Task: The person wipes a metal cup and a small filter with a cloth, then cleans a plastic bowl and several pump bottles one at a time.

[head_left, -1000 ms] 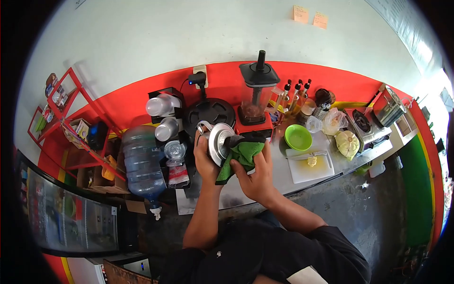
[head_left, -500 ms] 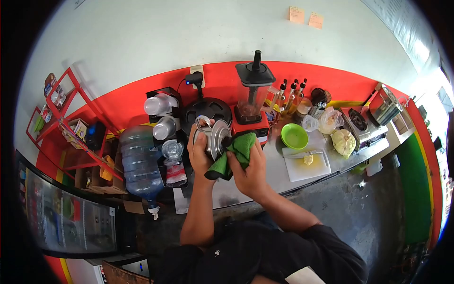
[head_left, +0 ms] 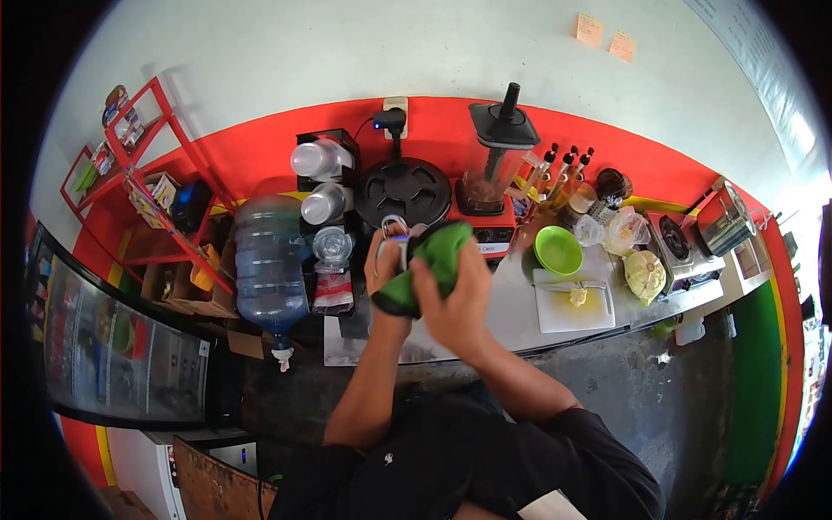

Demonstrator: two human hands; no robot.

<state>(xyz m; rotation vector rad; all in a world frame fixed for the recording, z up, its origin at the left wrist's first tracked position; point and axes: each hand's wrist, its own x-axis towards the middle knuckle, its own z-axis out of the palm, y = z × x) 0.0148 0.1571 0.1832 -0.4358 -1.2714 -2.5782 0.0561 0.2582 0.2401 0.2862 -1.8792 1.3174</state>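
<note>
My left hand (head_left: pixel 381 276) is wrapped around a shiny round metal vessel with a looped handle (head_left: pixel 393 227), held up in front of the counter. Most of the vessel is hidden behind the hand and a green cloth with a dark edge (head_left: pixel 444 256). My right hand (head_left: pixel 459 305) grips that cloth and presses it against the vessel, thumb toward me. Behind both hands stand a black round lid (head_left: pixel 404 192) and a blender with a red base (head_left: pixel 496 173).
Right along the metal counter (head_left: pixel 425 347) are a green bowl (head_left: pixel 558 250), a white cutting board with a knife (head_left: pixel 563 321), a cabbage (head_left: pixel 645 276) and a stove (head_left: pixel 680 247). At left are a large water bottle (head_left: pixel 270 269), plastic cups (head_left: pixel 319 159) and a red shelf (head_left: pixel 165 104).
The vessel has turned, so its stepped round face no longer shows, and the cloth now covers more of it. The view has shifted, moving the counter's things rightward in the picture.
</note>
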